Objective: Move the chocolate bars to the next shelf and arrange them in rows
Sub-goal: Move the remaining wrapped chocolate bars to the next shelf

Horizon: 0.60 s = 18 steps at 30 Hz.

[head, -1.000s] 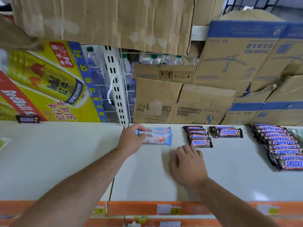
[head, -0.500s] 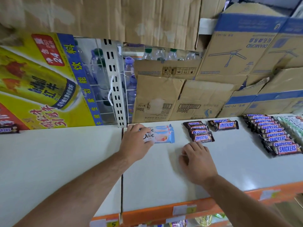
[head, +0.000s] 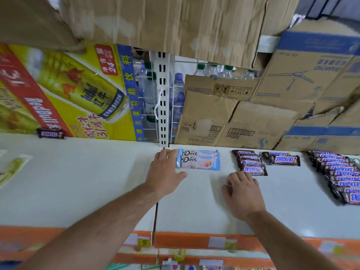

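Two light-blue Dove bars [head: 200,161] lie side by side at the back of the right white shelf [head: 196,211]. My left hand [head: 165,170] rests at their left end, fingers straight and touching the wrappers, thumb spread out in front of them. My right hand [head: 243,191] lies palm-down on the shelf with loosely bent fingers, its fingertips just short of a short stack of Snickers bars [head: 251,163]. Two more Snickers [head: 282,158] lie to the right, then a long overlapping Snickers row [head: 341,173]. A lone Snickers [head: 50,132] sits at the back of the left shelf [head: 78,182].
A slotted white upright [head: 162,98] and a seam divide the two shelves. Cardboard boxes [head: 243,121] and a yellow drinks poster [head: 78,90] line the back, with cardboard overhead. A pale packet [head: 11,168] lies at the far left. An orange price rail [head: 194,240] runs along the front edge.
My left hand has let go of the Dove bars' left end and now lies open against it. My right hand stayed in front of the Snickers stack. The camera swayed.
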Available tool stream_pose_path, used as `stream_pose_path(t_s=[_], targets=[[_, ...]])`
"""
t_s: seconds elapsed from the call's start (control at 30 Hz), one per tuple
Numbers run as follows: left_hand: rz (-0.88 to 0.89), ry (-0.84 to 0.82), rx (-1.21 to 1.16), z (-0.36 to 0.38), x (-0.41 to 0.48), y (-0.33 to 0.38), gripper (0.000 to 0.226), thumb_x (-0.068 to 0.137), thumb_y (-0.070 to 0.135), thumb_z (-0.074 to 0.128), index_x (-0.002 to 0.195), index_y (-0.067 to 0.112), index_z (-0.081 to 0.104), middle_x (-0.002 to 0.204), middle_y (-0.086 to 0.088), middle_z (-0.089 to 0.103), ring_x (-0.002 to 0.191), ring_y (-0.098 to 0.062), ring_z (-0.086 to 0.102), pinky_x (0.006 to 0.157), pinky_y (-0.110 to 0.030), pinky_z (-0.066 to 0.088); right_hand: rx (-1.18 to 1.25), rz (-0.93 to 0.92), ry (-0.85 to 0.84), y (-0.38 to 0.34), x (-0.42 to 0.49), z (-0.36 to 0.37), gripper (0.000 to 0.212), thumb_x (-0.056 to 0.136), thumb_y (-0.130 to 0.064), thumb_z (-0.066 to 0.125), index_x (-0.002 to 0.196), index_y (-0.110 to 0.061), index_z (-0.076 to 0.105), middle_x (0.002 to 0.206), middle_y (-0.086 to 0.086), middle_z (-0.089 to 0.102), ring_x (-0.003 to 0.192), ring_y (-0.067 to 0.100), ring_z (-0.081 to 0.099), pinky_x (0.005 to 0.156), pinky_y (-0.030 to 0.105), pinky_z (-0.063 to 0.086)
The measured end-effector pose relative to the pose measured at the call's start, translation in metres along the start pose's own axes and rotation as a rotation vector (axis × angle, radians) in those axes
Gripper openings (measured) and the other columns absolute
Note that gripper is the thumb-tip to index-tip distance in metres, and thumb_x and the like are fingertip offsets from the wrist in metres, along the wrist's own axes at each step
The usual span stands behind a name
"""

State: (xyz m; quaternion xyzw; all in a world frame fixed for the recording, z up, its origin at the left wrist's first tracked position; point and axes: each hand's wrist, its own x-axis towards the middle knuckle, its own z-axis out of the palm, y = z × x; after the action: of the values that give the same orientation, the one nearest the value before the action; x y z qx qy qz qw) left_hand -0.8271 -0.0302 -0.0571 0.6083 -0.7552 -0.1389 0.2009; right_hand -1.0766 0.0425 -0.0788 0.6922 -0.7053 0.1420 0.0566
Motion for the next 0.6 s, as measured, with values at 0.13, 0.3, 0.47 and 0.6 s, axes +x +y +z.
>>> stream_pose_path(t_s=[0.13, 0.3, 0.47, 0.6], targets=[[-0.091, -0.093, 0.094, -0.022, -0.040, -0.014, 0.050, 0.084, 0.046, 0.060, 0.129, 0.026, 0.052, 0.130, 0.004, 0.050, 0.125, -0.020, 0.041, 0.103, -0.037, 0.039, -0.033, -0.051, -0.004, -0.004, -0.003, -0.002, 0.027, 0.082, -0.037, 0.036, 0.080, -0.018, 0.055, 0.085, 0.002, 0.057, 0.083, 0.029, 0.052, 0.069, 0.038, 0.043], [-0.122, -0.167, 0.096, -0.047, -0.088, -0.035, 0.037, 0.090, 0.044, 0.057, 0.123, 0.026, 0.059, 0.123, 0.005, 0.059, 0.118, -0.017, 0.047, 0.101, -0.030, 0.039, 0.070, 0.002, -0.075, -0.025, -0.007, -0.005, 0.012, 0.085, -0.018, 0.055, 0.092, -0.016, 0.064, 0.099, 0.005, 0.065, 0.094, 0.033, 0.054, 0.076, 0.040, 0.046], [-0.211, -0.099, 0.087, -0.077, -0.126, -0.057, 0.034, 0.091, 0.040, 0.056, 0.123, 0.026, 0.059, 0.125, 0.006, 0.061, 0.118, -0.016, 0.049, 0.099, -0.028, 0.038, 0.432, -0.062, -0.259, -0.095, -0.018, -0.016, 0.022, 0.083, -0.017, 0.062, 0.104, -0.024, 0.068, 0.107, -0.006, 0.064, 0.103, 0.018, 0.055, 0.082, 0.029, 0.043], [-0.262, -0.066, 0.103, -0.097, -0.150, -0.077, 0.033, 0.093, 0.039, 0.054, 0.125, 0.028, 0.058, 0.129, 0.008, 0.059, 0.122, -0.015, 0.046, 0.104, -0.031, 0.037, 0.637, -0.105, -0.382, -0.154, -0.027, -0.027, 0.018, 0.085, -0.019, 0.062, 0.100, -0.030, 0.064, 0.104, -0.013, 0.062, 0.093, 0.008, 0.057, 0.080, 0.020, 0.037]])
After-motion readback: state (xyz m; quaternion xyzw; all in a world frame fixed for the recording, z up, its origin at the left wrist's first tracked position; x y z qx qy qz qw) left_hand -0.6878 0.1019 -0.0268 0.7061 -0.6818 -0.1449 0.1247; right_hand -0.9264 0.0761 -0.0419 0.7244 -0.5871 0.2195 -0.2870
